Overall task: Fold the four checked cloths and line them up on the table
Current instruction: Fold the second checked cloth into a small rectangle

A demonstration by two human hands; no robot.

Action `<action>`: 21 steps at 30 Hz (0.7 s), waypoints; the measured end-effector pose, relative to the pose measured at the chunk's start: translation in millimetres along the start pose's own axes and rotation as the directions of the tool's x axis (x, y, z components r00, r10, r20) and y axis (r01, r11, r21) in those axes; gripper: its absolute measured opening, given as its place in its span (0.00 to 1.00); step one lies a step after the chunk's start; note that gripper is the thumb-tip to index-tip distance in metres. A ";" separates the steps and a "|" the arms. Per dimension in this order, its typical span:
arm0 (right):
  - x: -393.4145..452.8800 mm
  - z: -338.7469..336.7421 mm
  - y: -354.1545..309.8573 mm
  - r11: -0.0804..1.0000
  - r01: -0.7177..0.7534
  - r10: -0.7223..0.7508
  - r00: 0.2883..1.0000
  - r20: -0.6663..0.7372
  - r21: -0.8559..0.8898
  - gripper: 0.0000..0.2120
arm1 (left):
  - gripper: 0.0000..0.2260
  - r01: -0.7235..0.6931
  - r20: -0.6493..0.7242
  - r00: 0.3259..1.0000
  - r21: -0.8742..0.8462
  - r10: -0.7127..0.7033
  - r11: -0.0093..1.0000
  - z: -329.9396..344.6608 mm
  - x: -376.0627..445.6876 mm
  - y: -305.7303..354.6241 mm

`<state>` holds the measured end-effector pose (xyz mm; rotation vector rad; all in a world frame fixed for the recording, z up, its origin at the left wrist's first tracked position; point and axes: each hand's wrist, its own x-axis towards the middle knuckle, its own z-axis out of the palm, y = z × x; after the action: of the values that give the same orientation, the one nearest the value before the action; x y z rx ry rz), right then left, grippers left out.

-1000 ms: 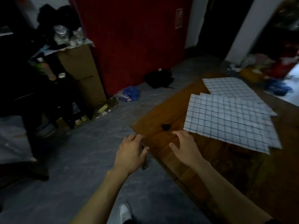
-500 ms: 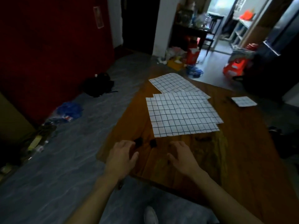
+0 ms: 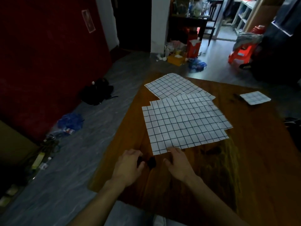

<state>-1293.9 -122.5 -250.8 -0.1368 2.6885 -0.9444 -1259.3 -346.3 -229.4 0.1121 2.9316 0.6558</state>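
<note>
**Near edge of the top cloth within reach of the right hand**

On the wooden table (image 3: 244, 168), straight ahead of both hands: spread checked cloths, overlapping. Topmost, the near cloth (image 3: 184, 123), flat and open, nearly square, with near edge running left to right across the reach and far edge lapping over the far cloth (image 3: 172, 86). Between the two, the edge of another layer peeking out, count hard to confirm. Well apart at the far right, one small folded cloth (image 3: 254, 97), already squared up.

Right hand (image 3: 177, 163) closer to the work: fingertips at, perhaps just touching, the near edge of the near cloth, fingers loosely bent, nothing pinched. Left hand (image 3: 128, 167) just left of that cloth's near left corner, resting low over the table, fingers relaxed, nothing gripped as far as visible. Two small dark things (image 3: 151, 162) between the hands, too dim to identify.

Likely step: taking the near edge and carrying it away toward the far edge, fold line running left to right. Right hand placed to pinch first; left hand needing a short shift rightward and forward to reach the near left corner. Probably one cloth done, the rest unfolded.
</note>
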 end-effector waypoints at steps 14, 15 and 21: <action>68.3 18.8 11.4 0.991 -0.133 0.131 0.986 -0.101 -0.015 0.23 | 0.14 -0.085 0.187 0.979 0.017 0.081 0.996 21.6 128.0 -19.9; 72.7 21.1 9.8 0.986 -0.168 0.167 0.981 -0.103 -0.003 0.24 | 0.13 -0.110 0.188 0.976 0.011 0.106 0.994 24.5 137.4 -23.6; 105.6 45.6 -4.3 0.959 -0.271 0.255 0.953 -0.163 -0.080 0.29 | 0.17 -0.235 0.174 0.959 0.050 0.223 0.971 44.1 188.5 -38.4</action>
<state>-1381.1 -172.5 -307.1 0.2790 2.8004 -0.7638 -1440.6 -343.3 -307.1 0.4968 2.8020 0.5427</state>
